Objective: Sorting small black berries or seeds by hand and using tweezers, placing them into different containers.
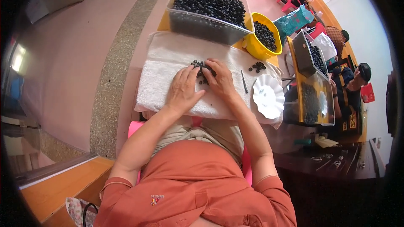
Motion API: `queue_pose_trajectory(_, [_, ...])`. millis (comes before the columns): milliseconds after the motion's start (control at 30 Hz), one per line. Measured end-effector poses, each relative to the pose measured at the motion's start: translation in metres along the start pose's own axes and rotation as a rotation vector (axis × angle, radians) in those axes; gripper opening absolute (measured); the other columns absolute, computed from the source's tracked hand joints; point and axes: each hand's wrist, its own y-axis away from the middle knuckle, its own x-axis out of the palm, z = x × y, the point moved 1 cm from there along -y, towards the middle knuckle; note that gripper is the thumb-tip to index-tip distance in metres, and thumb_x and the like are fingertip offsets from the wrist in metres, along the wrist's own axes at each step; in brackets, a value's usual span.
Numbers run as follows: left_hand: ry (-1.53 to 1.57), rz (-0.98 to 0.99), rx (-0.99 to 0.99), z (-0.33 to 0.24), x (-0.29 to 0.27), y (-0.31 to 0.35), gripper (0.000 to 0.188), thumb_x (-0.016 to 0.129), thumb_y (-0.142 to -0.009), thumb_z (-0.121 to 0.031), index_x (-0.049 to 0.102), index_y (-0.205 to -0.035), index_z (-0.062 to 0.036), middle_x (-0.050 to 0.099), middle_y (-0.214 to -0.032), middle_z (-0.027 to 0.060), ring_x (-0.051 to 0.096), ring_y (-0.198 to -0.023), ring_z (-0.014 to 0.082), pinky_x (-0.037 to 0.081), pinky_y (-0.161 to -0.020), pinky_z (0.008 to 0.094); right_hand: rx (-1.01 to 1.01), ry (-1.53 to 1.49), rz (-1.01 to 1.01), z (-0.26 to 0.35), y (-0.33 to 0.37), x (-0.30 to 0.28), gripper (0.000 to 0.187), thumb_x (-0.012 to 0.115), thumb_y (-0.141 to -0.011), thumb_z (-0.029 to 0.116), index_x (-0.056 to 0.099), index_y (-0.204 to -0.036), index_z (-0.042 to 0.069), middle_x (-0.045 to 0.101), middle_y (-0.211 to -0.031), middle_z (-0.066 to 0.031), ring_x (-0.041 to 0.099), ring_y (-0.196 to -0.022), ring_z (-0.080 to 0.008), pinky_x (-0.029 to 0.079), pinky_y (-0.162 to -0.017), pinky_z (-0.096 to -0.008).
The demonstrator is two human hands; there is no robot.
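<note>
1. Pinkish floor stretches left of a white cloth, which lies over a table.
2. Small black pieces sit in a loose pile near the middle of the cloth.
3. Left hand rests at the cloth's middle, palm down, fingers bent against the pile and thumb spread out.
4. Right hand curls over the pieces just right of the cloth's middle; with the fingertips partly hidden, I cannot tell whether either hand pinches one.
5. Toward the cloth's right edge lie a smaller cluster, a thin dark tool and a scalloped white plate.
6. Beyond the cloth's far edge stand a clear bin and a yellow tub, both holding black pieces.
</note>
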Motion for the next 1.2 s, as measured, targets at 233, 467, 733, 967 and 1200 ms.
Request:
queue_pose_trajectory(233, [-0.003, 0.022, 0.004, 0.001, 0.001, 0.0, 0.07, 0.075, -0.073, -0.022, 0.047, -0.133, 0.0003, 0.049, -0.134, 0.0223, 0.046, -0.126, 0.0366, 0.036, -0.109, 0.0433, 0.041, -0.092, 0.016, -0.002, 0.0, 0.0, 0.021, 0.066, -0.089, 0.01, 0.066, -0.107, -0.001, 0.066, -0.112, -0.0181, 0.063, -0.103, -0.034, 0.05, -0.089, -0.0375])
queue_pose_trajectory(467, [0.025, 0.005, 0.003, -0.001, -0.001, 0.001, 0.067, 0.077, -0.072, -0.018, 0.05, -0.131, 0.0006, 0.051, -0.134, 0.0221, 0.048, -0.124, 0.0381, 0.038, -0.108, 0.0427, 0.103, -0.12, -0.033, -0.003, 0.0, 0.0, 0.017, 0.065, -0.09, 0.009, 0.066, -0.104, -0.001, 0.066, -0.106, -0.0183, 0.063, -0.099, -0.0353, 0.05, -0.087, -0.0381])
queue_pose_trajectory(733, [0.022, -0.005, 0.077, 0.001, 0.0, 0.002, 0.059, 0.073, -0.073, -0.017, 0.053, -0.126, 0.0017, 0.053, -0.129, 0.0232, 0.049, -0.122, 0.0382, 0.039, -0.107, 0.0439, 0.087, -0.182, -0.009, -0.005, -0.002, 0.009, 0.018, 0.062, -0.093, 0.009, 0.066, -0.107, -0.001, 0.067, -0.109, -0.0174, 0.064, -0.099, -0.0315, 0.05, -0.086, -0.0349])
queue_pose_trajectory(967, [0.051, 0.003, 0.052, -0.001, -0.005, 0.003, 0.055, 0.074, -0.073, -0.015, 0.056, -0.121, 0.0031, 0.055, -0.128, 0.0248, 0.051, -0.12, 0.0395, 0.04, -0.106, 0.0438, 0.18, -0.324, 0.049, -0.003, -0.004, 0.006, 0.019, 0.061, -0.095, 0.01, 0.066, -0.109, -0.002, 0.068, -0.108, -0.0141, 0.065, -0.095, -0.0218, 0.05, -0.084, -0.0296])
queue_pose_trajectory(1200, [0.072, -0.032, 0.033, -0.004, -0.006, 0.001, 0.048, 0.072, -0.078, -0.017, 0.057, -0.121, 0.0015, 0.055, -0.125, 0.0226, 0.053, -0.117, 0.0381, 0.043, -0.102, 0.0433, 0.206, -0.327, 0.015, -0.006, -0.003, 0.003, 0.021, 0.063, -0.095, 0.012, 0.066, -0.11, -0.002, 0.069, -0.108, -0.0122, 0.065, -0.096, -0.0197, 0.05, -0.086, -0.0289])
